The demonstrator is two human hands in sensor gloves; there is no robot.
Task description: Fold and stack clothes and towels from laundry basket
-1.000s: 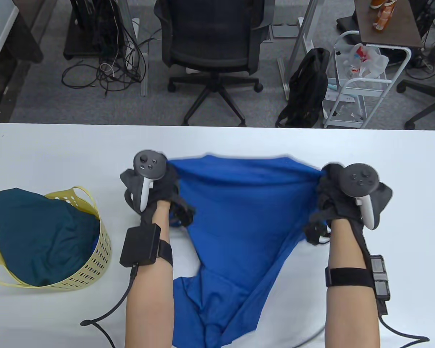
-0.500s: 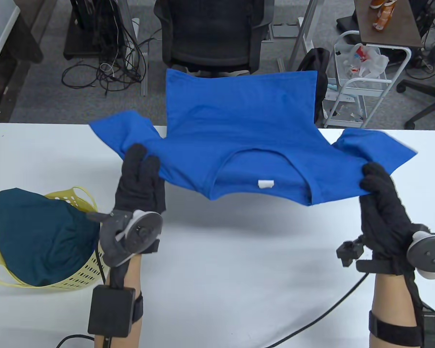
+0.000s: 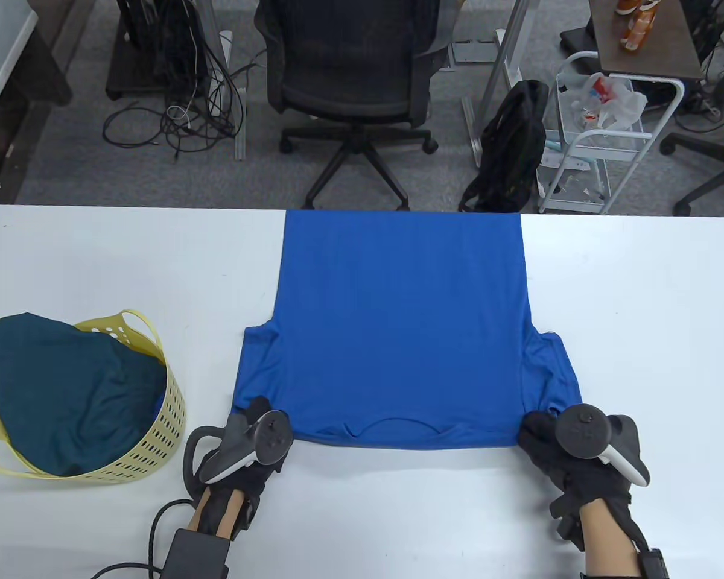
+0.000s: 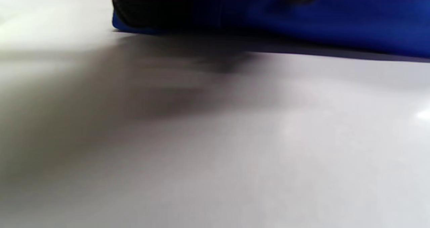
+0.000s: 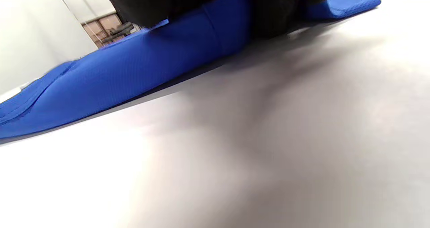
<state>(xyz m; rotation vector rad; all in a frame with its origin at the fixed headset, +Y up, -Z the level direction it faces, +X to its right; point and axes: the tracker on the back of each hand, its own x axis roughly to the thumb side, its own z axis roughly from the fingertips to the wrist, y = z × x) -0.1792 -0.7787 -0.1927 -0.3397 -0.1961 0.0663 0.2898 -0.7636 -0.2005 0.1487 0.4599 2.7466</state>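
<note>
A blue t-shirt (image 3: 398,325) lies flat on the white table (image 3: 639,301), collar toward me and hem at the far edge. My left hand (image 3: 254,416) grips its near left shoulder corner, low on the table. My right hand (image 3: 534,431) grips the near right shoulder corner. In the left wrist view the gloved fingers (image 4: 161,6) sit on the shirt's edge (image 4: 336,19). In the right wrist view the fingers (image 5: 275,9) close over the shirt's edge (image 5: 134,70). A yellow laundry basket (image 3: 157,434) at the near left holds a dark teal garment (image 3: 66,392).
An office chair (image 3: 350,72) stands beyond the table's far edge. A white cart (image 3: 603,145) and a black backpack (image 3: 510,145) stand on the floor at the back right. A cable (image 3: 157,531) trails from my left wrist.
Both hands flipped the shirt up and forward, then drew it back and down. It now lies flat on the table with the hands at its near corners.
</note>
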